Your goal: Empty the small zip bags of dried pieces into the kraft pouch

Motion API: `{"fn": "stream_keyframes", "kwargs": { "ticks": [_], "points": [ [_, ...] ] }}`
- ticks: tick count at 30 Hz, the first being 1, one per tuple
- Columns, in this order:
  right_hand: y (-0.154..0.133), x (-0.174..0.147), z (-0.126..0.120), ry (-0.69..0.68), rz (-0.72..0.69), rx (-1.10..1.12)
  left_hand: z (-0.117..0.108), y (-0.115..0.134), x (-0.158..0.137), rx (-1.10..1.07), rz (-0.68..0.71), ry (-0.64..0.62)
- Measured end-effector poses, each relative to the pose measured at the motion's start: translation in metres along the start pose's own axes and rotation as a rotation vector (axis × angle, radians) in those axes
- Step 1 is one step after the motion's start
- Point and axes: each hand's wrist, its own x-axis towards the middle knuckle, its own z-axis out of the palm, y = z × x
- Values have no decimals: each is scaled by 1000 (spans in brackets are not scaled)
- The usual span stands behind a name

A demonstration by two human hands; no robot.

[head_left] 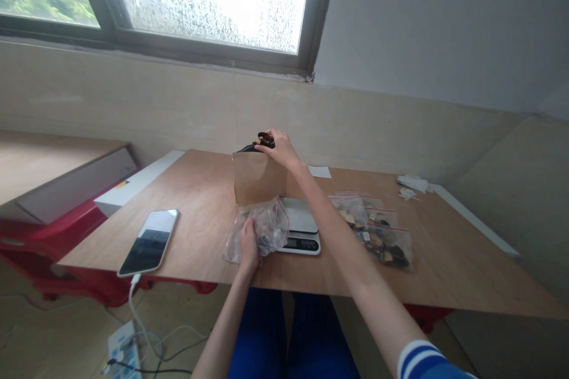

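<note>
My right hand (281, 149) is closed on a small bunch of glossy dark-brown pieces (265, 140), one with a curved, ring-like edge. It is at the top of a brown cardboard box (258, 177), where something black shows at the rim. I cannot make out exactly what the pieces are. My left hand (249, 244) grips a clear plastic zip bag (269, 228) in front of the box. Whatever lies inside that bag is blurred. The bag overlaps the left part of a white digital scale (302, 244), whose display is too small to read.
Several clear zip bags (377, 243) with tan and dark pieces lie right of the scale. A phone (149, 243) with a white charging cable (133, 293) rests at the left edge. White paper (320, 172) lies behind; crumpled white scraps (413, 185) sit at the back right.
</note>
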Motion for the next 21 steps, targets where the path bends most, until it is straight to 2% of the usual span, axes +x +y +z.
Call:
{"fn": "stream_keyframes", "kwargs": {
  "ticks": [12, 16, 21],
  "points": [
    [7, -7, -12, -136, -51, 139, -2, 1, 1, 31, 24, 18],
    [9, -6, -10, -143, -56, 219, -1, 2, -1, 31, 16, 22],
    [8, -8, -11, -149, -60, 163, -1, 1, 0, 22, 3, 40]
  ]
}}
